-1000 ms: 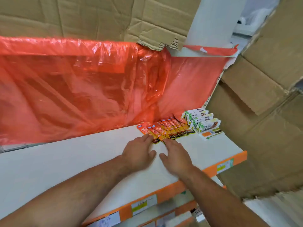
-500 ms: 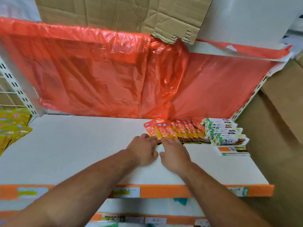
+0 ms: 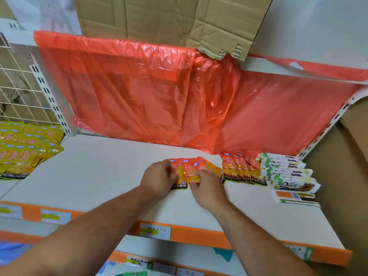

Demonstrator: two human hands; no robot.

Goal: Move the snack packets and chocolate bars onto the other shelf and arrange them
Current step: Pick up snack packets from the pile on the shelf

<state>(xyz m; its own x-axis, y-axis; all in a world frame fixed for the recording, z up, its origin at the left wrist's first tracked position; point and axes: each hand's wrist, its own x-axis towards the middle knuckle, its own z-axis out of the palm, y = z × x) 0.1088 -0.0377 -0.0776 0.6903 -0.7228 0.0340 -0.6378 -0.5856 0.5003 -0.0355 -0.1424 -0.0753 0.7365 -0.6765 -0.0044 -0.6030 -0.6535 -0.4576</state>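
On the white shelf (image 3: 99, 176), my left hand (image 3: 159, 177) and my right hand (image 3: 208, 188) both grip a small bunch of orange snack packets (image 3: 189, 169), fingers curled over them. Just right of that bunch lies a fanned row of the same orange packets (image 3: 242, 170). Further right sits a stack of white and green chocolate bars (image 3: 288, 174), with one flat bar (image 3: 294, 197) at the bottom. A pile of yellow snack packets (image 3: 22, 148) lies on the neighbouring shelf at the far left.
Orange plastic sheeting (image 3: 159, 96) hangs behind the shelf. Torn cardboard (image 3: 169, 20) sits above it, and more cardboard (image 3: 338, 186) closes the right side. An orange price strip (image 3: 199, 235) runs along the shelf's front edge. Lower shelves (image 3: 169, 265) show below.
The view has swung left and down, revealing the yellow packets. My hands have pulled a few orange packets apart from the row, leaving a gap, and now curl over them.
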